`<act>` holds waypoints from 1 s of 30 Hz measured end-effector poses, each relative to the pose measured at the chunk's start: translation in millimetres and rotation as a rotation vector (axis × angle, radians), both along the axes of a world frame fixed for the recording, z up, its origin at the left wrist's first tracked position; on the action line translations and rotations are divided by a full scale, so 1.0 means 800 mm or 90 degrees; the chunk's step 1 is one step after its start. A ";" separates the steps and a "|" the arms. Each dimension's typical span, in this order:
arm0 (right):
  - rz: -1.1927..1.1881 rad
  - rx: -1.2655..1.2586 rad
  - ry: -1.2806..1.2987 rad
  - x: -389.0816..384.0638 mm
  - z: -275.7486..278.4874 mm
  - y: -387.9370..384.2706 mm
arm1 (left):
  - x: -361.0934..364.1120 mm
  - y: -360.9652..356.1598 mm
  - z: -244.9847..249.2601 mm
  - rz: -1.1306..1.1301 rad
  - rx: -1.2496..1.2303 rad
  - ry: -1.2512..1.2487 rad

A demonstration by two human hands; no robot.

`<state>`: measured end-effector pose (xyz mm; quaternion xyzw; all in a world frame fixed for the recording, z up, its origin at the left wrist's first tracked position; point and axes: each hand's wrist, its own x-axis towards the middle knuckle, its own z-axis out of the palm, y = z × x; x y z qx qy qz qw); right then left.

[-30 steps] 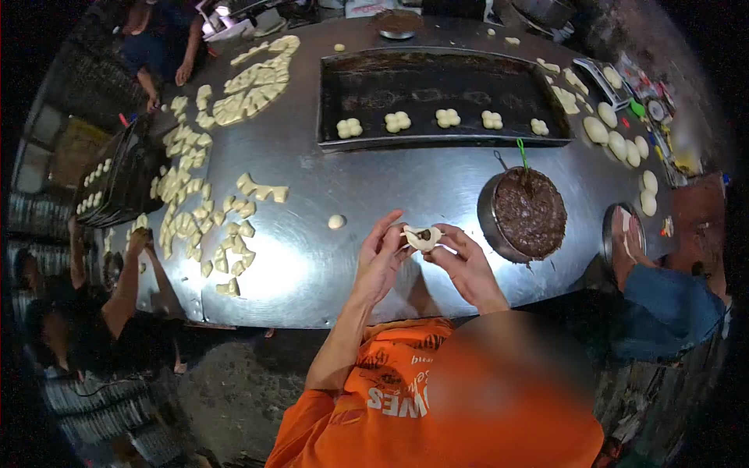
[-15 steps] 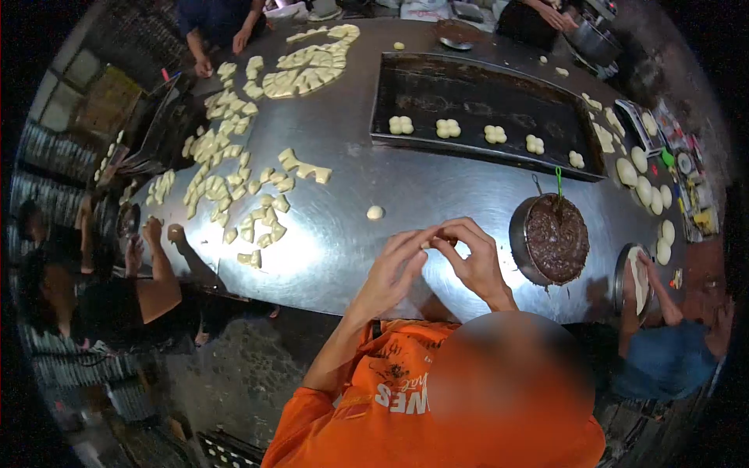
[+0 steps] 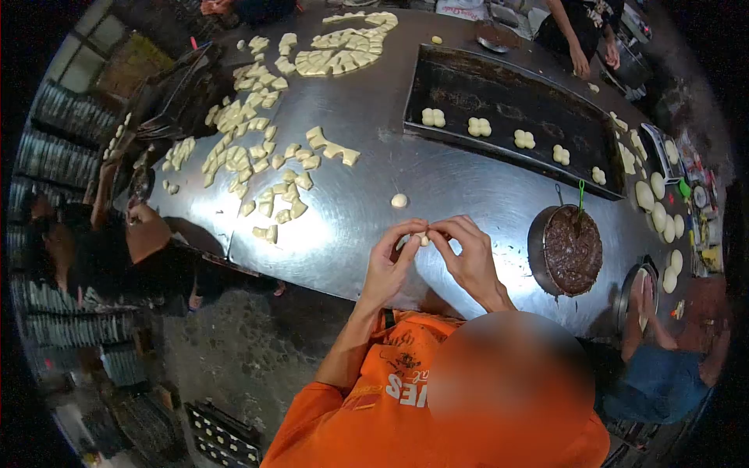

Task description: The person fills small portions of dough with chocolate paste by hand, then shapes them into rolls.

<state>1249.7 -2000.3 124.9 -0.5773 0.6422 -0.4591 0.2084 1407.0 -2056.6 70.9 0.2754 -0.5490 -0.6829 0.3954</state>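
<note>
Between the fingertips of both hands is a small piece of pale dough [image 3: 423, 239], pinched from either side just over the near part of the metal table. My left hand [image 3: 392, 264] is closed on it with thumb and fingers. My right hand [image 3: 470, 261] grips its other side with bent fingers. Just beyond them a round dough ball [image 3: 399, 200] rests on the metal. To the right of my right hand stands a round pan of brown chocolate-like filling [image 3: 574, 253], with a green-handled utensil [image 3: 581, 195] stuck in it.
A large dark baking tray [image 3: 499, 144] holds a row of clustered dough balls [image 3: 524, 139]. Many cut dough pieces [image 3: 250, 148] spread over the left of the metal table [image 3: 351, 249]. Larger dough rounds [image 3: 659, 214] line the right edge. Other people work around the table.
The view has shifted, so the table contents appear further right. My fingers have turned, and the dough piece between them shows more clearly. A person at the far right corner has reached over the table.
</note>
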 end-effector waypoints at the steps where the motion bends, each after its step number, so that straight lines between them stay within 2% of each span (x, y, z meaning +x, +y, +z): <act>1: 0.008 -0.018 0.027 0.000 -0.016 -0.004 | 0.002 -0.004 -0.004 -0.011 -0.012 -0.018; 3: 0.014 -0.021 0.047 0.001 -0.065 -0.013 | 0.005 -0.008 -0.004 0.047 -0.047 -0.055; 5: 0.064 -0.034 0.216 -0.001 -0.126 -0.019 | 0.011 -0.010 -0.008 0.103 -0.076 -0.092; 7: 0.159 0.079 0.257 0.004 -0.191 0.006 | 0.028 -0.015 -0.016 0.124 -0.067 -0.093; 9: 0.117 0.149 0.063 0.022 -0.193 0.034 | 0.047 -0.014 -0.010 0.143 -0.073 -0.125; 10: 0.117 0.149 0.065 0.017 -0.190 0.035 | 0.056 -0.012 -0.004 0.173 -0.055 -0.146; 12: 0.156 -0.055 0.273 0.007 -0.178 0.040 | 0.071 -0.007 0.008 0.224 -0.038 -0.185; 15: 0.077 -0.001 0.315 0.004 -0.162 -0.007 | 0.082 -0.010 -0.014 0.250 -0.012 -0.148; 16: 0.042 -0.022 0.260 0.012 -0.171 -0.029 | 0.081 -0.012 -0.020 0.253 -0.020 -0.151; 17: 0.051 -0.032 0.263 0.021 -0.188 -0.034 | 0.078 -0.012 -0.022 0.264 -0.026 -0.147; 19: 0.090 0.008 0.320 0.051 -0.219 -0.034 | 0.070 -0.014 -0.019 0.235 0.057 -0.111; 21: 0.212 -0.048 0.349 0.058 -0.248 0.003 | 0.070 -0.012 -0.016 0.237 0.035 -0.094; 23: 0.191 -0.032 0.177 0.049 -0.254 0.014 | 0.081 -0.010 -0.009 0.256 0.008 -0.093; 25: 0.180 -0.062 0.303 0.021 -0.230 -0.005 | 0.095 -0.008 -0.008 0.290 0.004 -0.106; 26: 0.165 -0.119 0.414 0.021 -0.239 -0.030 | 0.100 -0.009 -0.017 0.300 0.020 -0.119; 27: 0.171 -0.121 0.414 0.031 -0.243 -0.028 | 0.103 -0.008 -0.025 0.306 0.038 -0.131; 29: 0.118 0.014 0.324 0.063 -0.218 -0.028 | 0.103 -0.006 -0.021 0.315 0.038 -0.133; 30: 0.206 0.096 0.251 0.066 -0.219 -0.012 | 0.104 -0.005 -0.019 0.309 0.058 -0.128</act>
